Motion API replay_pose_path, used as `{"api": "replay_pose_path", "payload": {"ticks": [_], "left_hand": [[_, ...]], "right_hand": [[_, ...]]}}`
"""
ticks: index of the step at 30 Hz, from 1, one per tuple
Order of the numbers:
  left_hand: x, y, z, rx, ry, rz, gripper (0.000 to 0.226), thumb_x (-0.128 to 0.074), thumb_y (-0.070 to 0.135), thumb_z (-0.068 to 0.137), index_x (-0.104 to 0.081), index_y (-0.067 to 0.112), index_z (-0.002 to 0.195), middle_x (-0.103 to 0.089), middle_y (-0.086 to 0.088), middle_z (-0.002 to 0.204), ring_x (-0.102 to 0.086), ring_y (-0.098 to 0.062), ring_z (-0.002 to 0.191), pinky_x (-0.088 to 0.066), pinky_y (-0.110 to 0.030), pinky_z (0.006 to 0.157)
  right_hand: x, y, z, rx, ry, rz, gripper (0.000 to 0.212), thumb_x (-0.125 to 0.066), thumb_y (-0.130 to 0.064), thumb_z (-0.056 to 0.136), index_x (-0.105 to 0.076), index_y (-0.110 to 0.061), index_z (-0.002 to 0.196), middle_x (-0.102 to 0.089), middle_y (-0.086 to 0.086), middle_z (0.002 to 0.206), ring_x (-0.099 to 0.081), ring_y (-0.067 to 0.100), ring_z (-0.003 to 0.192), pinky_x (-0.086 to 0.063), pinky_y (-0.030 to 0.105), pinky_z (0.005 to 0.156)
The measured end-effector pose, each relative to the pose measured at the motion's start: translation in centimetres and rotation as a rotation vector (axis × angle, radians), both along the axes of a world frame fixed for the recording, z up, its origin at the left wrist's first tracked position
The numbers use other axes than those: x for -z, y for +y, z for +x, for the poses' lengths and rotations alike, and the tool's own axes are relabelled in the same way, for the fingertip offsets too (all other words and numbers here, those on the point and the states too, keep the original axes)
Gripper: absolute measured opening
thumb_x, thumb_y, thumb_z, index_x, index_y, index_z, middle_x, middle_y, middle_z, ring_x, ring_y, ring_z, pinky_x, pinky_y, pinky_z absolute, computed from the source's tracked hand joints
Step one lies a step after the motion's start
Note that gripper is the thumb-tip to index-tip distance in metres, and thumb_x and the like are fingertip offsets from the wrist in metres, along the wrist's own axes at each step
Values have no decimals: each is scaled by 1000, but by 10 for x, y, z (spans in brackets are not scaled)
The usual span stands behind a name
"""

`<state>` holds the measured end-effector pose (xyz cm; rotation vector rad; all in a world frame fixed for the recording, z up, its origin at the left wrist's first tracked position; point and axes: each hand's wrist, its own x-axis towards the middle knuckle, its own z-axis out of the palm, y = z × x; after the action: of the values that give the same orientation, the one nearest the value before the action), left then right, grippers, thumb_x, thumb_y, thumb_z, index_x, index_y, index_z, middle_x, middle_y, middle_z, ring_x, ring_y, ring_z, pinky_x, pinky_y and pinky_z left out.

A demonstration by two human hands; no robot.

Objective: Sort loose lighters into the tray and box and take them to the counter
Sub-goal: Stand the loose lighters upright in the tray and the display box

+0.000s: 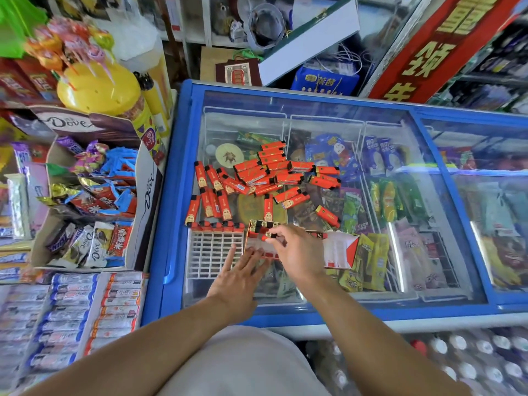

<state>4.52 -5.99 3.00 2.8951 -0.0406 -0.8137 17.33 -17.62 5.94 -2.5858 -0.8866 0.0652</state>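
A shop freezer (314,312) with a blue frame and a glass lid stood among sweets. Loose red lighters (257,178) lay scattered across the middle of the lid. Near its front edge sat a white tray (213,252), one row filled, beside a red box (261,235). The left hand (237,278) rested flat, fingers spread, touching both. The right hand (297,250) pinched one lighter (270,235) over the box.

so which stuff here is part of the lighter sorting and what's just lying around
Part of the job:
loose lighters
white grid tray
red box
left hand
right hand, pinching a lighter

Just lying about:
Dove chocolate box
lollipop stand
ice creams under the freezer lid
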Motion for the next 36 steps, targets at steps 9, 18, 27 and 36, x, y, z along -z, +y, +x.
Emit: {"api": "replay_pose_path", "payload": {"ticks": [9,18,27,36], "left_hand": [[2,-1,-3,29,1,2,96,-47,45,98,22,18,158,25,-11,166,24,-33,152,17,-50,123],[8,-2,-8,9,-16,-53,95,-50,43,97,18,20,160,31,-11,163,31,-30,150,12,-49,125],[-2,-2,-19,-102,-61,-47,86,-48,38,98,7,22,162,31,-12,164,39,-40,144,13,-61,121],[-11,11,-20,-166,-31,-395,85,-59,53,94,-16,27,163,16,3,169,29,-22,151,10,-36,122]], "right_hand": [[4,17,1,71,-46,-26,19,-79,-40,83,-74,-29,97,-76,-11,88,-70,11,71,-43,21,55],[6,18,-4,80,-4,-98,12,-75,-37,85,-70,-28,92,-69,-10,90,-66,17,80,-45,26,58],[0,15,-10,57,-14,-62,31,-69,-49,89,-67,-32,115,-64,-15,101,-62,7,73,-34,19,49],[-19,65,20,-27,-7,-38,24,-70,-41,90,-69,-27,109,-68,-12,101,-58,6,89,-50,31,86]]}}
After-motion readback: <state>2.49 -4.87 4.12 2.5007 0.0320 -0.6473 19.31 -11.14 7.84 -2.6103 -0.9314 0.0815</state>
